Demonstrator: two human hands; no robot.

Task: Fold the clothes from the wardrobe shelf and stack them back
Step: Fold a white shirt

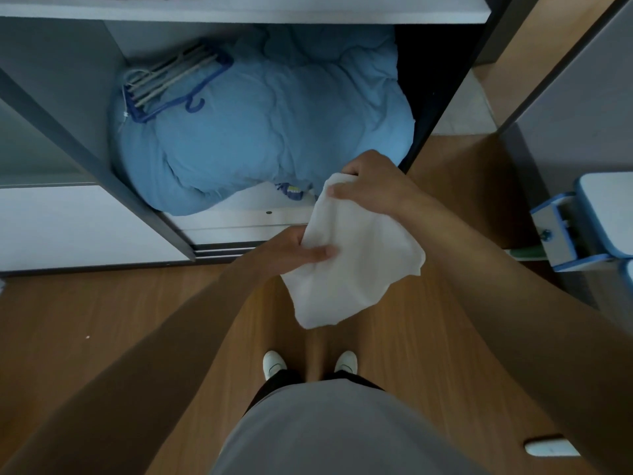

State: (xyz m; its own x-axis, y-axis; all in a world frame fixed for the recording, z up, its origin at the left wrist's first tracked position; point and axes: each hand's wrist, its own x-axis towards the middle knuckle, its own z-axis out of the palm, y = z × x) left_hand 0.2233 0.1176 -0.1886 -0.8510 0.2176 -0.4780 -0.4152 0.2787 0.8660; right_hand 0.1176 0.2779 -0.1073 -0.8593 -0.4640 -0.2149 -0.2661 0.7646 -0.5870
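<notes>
Two bare arms reach forward over a wood-grain floor (102,310) that fills the near half of the view. At far left a white sliding door (68,224) with a dark frame stands on its track, covering part of the wardrobe. Just right of it the open bottom compartment holds a bundle of hangers (171,80), blue and pale, lying on the far left of a bulky blue duvet (260,121) that fills most of the space under a pale shelf (239,8). In front of the wardrobe, above the floor, the left hand (294,250) grips the left edge of a white cloth (356,265), thumb on top and fingers hidden beneath. The cloth hangs partly folded in the air between the hands, its lower end loose. The right hand (370,185) pinches its far top corner, fingers curled over the fabric. Near the bottom, white shoes (274,363) stand on the boards. Further right a grey panel (575,97) rises, with a blue-and-white stool (589,221) beside it, and a small white object (548,449) lies on the floor at near right.
</notes>
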